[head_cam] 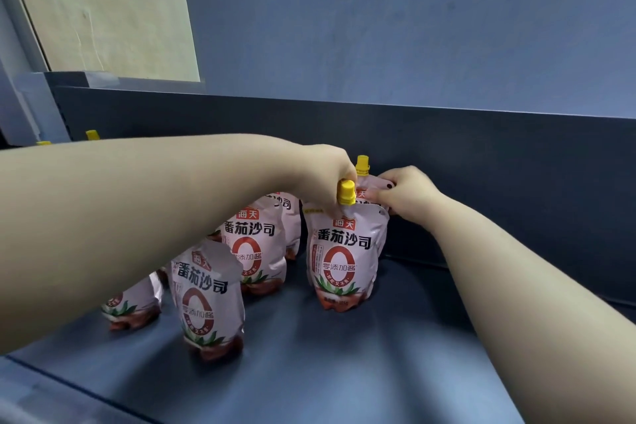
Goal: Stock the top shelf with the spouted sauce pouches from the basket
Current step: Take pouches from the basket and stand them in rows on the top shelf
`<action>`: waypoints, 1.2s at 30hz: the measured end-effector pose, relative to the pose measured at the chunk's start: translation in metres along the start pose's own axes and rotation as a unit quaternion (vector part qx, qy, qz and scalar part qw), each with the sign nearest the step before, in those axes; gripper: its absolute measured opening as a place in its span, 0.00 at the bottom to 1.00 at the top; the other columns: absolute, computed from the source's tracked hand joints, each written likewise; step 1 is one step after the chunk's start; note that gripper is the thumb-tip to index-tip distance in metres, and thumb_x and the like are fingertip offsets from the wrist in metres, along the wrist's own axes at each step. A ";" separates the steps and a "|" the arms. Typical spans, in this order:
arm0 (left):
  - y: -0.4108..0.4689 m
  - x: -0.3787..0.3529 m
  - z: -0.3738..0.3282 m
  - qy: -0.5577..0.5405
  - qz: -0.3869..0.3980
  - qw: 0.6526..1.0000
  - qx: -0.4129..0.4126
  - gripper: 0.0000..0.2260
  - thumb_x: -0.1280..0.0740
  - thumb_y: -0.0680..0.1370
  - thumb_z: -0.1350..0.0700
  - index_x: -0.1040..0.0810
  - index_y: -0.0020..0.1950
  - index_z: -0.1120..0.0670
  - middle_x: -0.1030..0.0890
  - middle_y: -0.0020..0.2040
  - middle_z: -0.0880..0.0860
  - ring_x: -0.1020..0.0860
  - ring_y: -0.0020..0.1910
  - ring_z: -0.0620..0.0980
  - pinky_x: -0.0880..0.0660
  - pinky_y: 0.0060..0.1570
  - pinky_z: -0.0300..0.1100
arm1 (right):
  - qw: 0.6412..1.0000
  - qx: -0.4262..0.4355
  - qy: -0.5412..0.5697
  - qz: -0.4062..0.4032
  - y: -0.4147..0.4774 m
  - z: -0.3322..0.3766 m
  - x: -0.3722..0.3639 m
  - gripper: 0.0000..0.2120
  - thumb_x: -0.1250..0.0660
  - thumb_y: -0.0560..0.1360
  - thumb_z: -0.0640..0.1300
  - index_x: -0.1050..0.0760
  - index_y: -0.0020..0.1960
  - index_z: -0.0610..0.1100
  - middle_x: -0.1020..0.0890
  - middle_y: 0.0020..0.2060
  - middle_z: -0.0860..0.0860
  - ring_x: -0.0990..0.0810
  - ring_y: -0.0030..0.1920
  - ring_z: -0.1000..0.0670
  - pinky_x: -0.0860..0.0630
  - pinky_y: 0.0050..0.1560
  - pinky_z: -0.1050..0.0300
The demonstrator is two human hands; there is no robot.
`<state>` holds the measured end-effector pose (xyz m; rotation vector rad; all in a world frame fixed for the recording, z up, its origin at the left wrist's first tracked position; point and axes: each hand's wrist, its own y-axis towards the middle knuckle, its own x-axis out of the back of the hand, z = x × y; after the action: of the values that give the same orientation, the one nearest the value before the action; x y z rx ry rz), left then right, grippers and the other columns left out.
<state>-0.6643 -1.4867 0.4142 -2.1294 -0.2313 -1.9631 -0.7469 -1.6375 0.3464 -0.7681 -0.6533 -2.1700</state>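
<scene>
Several pink-and-white spouted sauce pouches with yellow caps stand upright on the dark shelf [344,372]. My left hand [325,175] reaches over them and grips the front right pouch [344,258] at its spout, just behind the yellow cap [346,193]. Directly behind it stands a rear pouch, of which mostly the cap [362,164] and top edge show. My right hand [404,194] pinches that top edge at its right corner. Three more pouches [254,244] [206,299] [134,303] stand to the left, partly hidden by my left forearm. The basket is out of view.
The shelf's dark back panel [481,148] rises close behind the pouches, with a blue wall above it. Two more yellow caps [92,134] poke up at the far left. The shelf's front lip [69,385] runs across the bottom left. Bare shelf surface lies to the right and front.
</scene>
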 end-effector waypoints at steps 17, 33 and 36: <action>-0.022 0.011 0.008 -0.059 -0.029 0.998 0.019 0.19 0.28 0.73 0.51 0.24 0.63 0.51 0.19 0.53 0.47 0.21 0.50 0.45 0.25 0.48 0.36 | 0.996 0.021 -0.068 -0.056 -0.026 0.006 0.024 0.20 0.32 0.74 0.49 0.25 0.64 0.45 0.20 0.59 0.49 0.23 0.60 0.50 0.29 0.59 0.58; -0.092 0.013 0.024 -0.014 -0.179 0.977 0.118 0.24 0.46 0.80 0.41 0.45 0.76 0.42 0.39 0.76 0.49 0.41 0.75 0.51 0.41 0.71 0.47 | 0.971 0.204 -0.116 -0.034 -0.059 0.079 0.040 0.24 0.44 0.79 0.56 0.39 0.74 0.55 0.37 0.74 0.56 0.44 0.75 0.55 0.43 0.73 0.54; -0.125 0.014 0.036 -0.011 -0.196 0.971 0.136 0.25 0.47 0.80 0.40 0.45 0.76 0.41 0.40 0.76 0.49 0.41 0.75 0.52 0.42 0.71 0.49 | 0.964 0.230 -0.130 -0.025 -0.072 0.108 0.026 0.25 0.44 0.79 0.58 0.40 0.74 0.56 0.38 0.74 0.56 0.46 0.76 0.56 0.44 0.74 0.53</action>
<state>-0.6623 -1.3574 0.4341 -2.0402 -0.9317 -1.9619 -0.7824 -1.5369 0.4240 -0.7885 -1.2697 -1.8637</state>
